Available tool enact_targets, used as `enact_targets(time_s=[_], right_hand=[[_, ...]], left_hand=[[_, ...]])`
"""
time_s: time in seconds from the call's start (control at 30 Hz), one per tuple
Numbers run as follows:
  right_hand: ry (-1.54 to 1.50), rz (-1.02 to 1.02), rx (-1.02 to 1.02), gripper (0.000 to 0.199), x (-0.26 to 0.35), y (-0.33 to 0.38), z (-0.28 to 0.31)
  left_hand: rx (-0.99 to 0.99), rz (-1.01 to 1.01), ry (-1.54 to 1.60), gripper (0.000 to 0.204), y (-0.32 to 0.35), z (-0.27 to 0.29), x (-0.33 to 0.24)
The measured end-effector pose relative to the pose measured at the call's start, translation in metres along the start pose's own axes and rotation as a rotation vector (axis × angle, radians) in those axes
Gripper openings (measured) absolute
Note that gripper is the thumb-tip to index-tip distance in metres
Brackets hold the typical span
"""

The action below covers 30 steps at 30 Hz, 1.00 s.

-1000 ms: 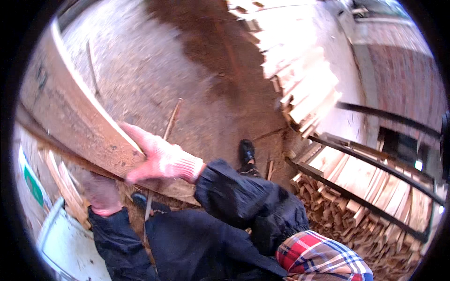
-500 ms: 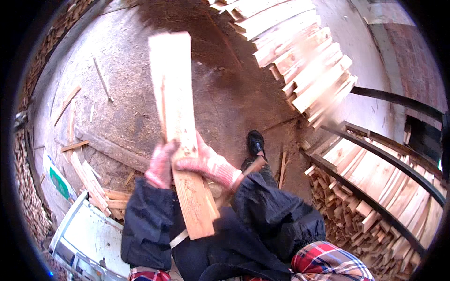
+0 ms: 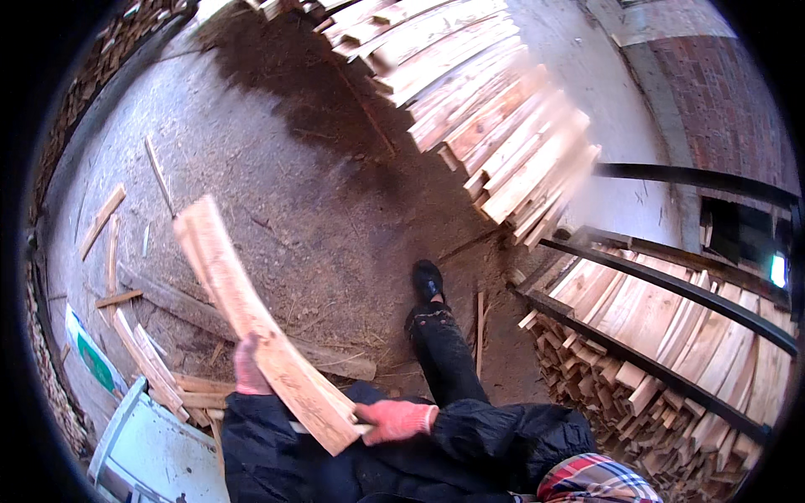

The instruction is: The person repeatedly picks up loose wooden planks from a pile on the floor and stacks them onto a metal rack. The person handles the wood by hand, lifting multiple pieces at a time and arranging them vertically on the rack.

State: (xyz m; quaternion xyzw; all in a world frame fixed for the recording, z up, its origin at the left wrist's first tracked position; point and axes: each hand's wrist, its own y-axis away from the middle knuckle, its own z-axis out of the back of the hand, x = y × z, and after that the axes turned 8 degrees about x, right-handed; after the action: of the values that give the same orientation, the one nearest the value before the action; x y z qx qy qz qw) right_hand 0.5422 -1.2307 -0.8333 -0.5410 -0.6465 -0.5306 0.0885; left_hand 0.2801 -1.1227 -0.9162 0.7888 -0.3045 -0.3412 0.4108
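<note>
A few rough wooden boards (image 3: pixel 264 331), held together as a stack, slant from my lap toward the far left. My left hand (image 3: pixel 250 369), in a pinkish glove, grips their left edge around the middle; its fingers are partly hidden by the wood. At the near end, my right hand (image 3: pixel 396 421) in the same kind of glove closes on the right edge of the boards. Dark sleeves cover both forearms.
A large pile of boards (image 3: pixel 470 109) stands ahead. To the right, more boards (image 3: pixel 671 310) lie in a black metal rack (image 3: pixel 662 281). Loose wood strips (image 3: pixel 151 360) and a pale-blue chair-like object (image 3: pixel 159 444) are at the left. My shoe (image 3: pixel 428 281) rests on the dirty floor.
The boards have swung left and lower, now tilted across my lap. My right hand has slid from their middle to the near end, while my left hand has moved lower and left.
</note>
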Motion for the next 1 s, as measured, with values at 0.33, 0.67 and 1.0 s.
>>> enact_targets(time_s=[0.33, 0.67, 1.0], right_hand=[[0.292, -0.001, 0.249, 0.077, 0.007, 0.027, -0.023], [-0.377, 0.586, -0.746, 0.103, 0.012, 0.061, 0.106], [-0.429, 0.331, -1.081, 0.056, -0.139, 0.265, 0.312]], left_hand=[[0.142, -0.174, -0.138, 0.047, -0.043, -0.100, -0.130], [0.219, -0.271, -0.603, 0.065, 0.029, -0.253, -0.013], [0.594, -0.633, -0.962, 0.062, 0.004, -0.300, 0.099]])
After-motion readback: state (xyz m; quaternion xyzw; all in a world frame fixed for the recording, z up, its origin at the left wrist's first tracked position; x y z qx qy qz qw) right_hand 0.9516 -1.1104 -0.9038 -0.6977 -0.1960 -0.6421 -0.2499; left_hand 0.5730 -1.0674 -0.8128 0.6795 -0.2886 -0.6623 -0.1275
